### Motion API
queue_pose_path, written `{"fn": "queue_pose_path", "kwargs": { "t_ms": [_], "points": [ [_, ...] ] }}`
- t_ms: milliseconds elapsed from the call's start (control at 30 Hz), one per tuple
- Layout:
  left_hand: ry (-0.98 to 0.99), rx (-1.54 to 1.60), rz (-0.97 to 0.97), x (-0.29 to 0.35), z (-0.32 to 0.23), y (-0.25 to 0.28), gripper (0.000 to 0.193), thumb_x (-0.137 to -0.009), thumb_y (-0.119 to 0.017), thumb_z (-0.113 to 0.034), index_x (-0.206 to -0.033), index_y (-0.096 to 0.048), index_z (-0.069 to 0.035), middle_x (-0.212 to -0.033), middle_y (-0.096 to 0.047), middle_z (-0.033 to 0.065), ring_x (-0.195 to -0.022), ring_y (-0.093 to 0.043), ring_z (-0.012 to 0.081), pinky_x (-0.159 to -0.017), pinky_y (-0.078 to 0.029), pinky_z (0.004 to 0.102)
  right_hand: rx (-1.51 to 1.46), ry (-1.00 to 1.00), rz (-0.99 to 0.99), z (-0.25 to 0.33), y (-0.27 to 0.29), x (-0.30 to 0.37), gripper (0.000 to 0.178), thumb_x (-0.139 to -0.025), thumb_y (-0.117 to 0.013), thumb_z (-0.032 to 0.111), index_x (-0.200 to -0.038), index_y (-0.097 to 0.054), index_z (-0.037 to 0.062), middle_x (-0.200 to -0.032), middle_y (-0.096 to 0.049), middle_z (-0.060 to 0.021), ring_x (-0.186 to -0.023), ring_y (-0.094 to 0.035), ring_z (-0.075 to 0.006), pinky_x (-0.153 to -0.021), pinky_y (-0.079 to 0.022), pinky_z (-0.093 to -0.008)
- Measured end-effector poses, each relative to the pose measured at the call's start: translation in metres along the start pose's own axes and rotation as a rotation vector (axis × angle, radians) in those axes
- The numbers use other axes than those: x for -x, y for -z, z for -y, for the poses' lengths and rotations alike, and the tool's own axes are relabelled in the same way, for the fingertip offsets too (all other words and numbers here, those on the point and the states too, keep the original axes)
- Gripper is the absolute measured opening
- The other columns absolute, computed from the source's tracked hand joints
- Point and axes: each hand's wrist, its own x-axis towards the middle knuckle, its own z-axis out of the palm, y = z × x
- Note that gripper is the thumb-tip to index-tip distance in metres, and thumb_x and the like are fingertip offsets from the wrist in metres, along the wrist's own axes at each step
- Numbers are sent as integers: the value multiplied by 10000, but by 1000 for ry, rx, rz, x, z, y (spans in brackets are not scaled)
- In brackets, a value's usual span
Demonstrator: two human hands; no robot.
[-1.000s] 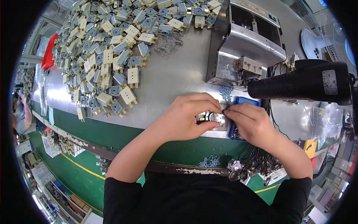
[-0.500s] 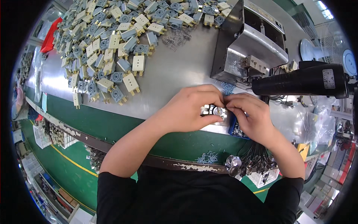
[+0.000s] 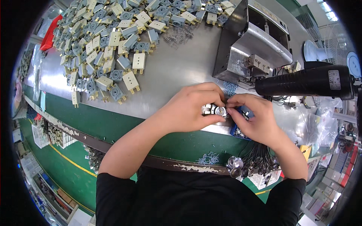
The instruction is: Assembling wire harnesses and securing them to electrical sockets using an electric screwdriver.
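Observation:
My left hand [image 3: 192, 107] grips a small metal-and-black assembly with a round metal disc [image 3: 220, 111], thumb along its near side and fingers curled over the far side. My right hand [image 3: 254, 116] meets it from the right, thumb and forefinger pinched together at the disc's edge. Whatever lies between those fingertips is too small to make out. Partly under the right hand stands a blue tray [image 3: 233, 132] of small metal parts. Just beyond the fingertips lies a small heap of bluish screws [image 3: 229, 89] on the metal tabletop [image 3: 181, 67].
A large pile of grey and cream plastic housings [image 3: 113, 41] covers the far left, with loose springs [image 3: 179, 35] beside it. At right, a black power screwdriver [image 3: 305, 81] lies before a metal machine [image 3: 260, 45]. More screws [image 3: 209, 158] and black-wired metal parts [image 3: 237, 165] rest near the front edge.
My right thumb and forefinger have closed in on the disc's edge, uncovering more of the blue tray. My left hand keeps its hold on the assembly, nearly still.

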Motion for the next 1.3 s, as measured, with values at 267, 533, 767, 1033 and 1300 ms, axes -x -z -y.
{"fn": "queue_pose_path", "kwargs": {
  "t_ms": [267,533,767,1033,1300],
  "points": [
    [25,-7,-1,-5,-7,-1,287,-761,-871,-84,-1006,-732,-25,-1107,-724,122,-1018,-718,306,-886,-570,398,9,14,-36,-5,-1,3,250,-821,-806,-40,-1038,-685,-15,-925,-748,-124,-833,-760,-243,-750,-596,-345],
    [7,-38,39,-4,-5,-1,269,-763,-862,-67,-1008,-764,-17,-1123,-746,123,-1020,-739,307,-882,-587,389,395,613,-433,-11,48,40,624,-687,-944,128,-1199,-590,87,-1021,-654,-65,-802,-621,-257,-765,-516,-344],
    [12,-55,38,-4,-7,-1,277,-769,-862,-69,-1029,-773,-30,-1122,-746,124,-1028,-738,306,-886,-587,388,-586,-25,-248,13,76,-26,1174,-813,-639,841,-1570,-279,19,-1197,-624,-179,-1117,-643,-313,-1093,-436,-484],
    [42,-79,52,-3,-11,-1,290,-767,-872,-81,-1040,-781,-46,-1141,-743,119,-1030,-738,304,-883,-589,387,-860,115,-381,15,80,-52,1096,-866,-390,923,-1460,-372,3,-888,-548,-92,-732,-565,-215,-731,-485,-390],
    [24,-74,49,-5,-9,-1,296,-763,-883,-89,-1040,-785,-56,-1143,-744,117,-1028,-739,306,-880,-593,388,-552,207,-572,14,83,-61,1125,-848,-334,955,-1437,-405,-1,-864,-530,-80,-689,-520,-188,-683,-459,-368]
  ]
}}
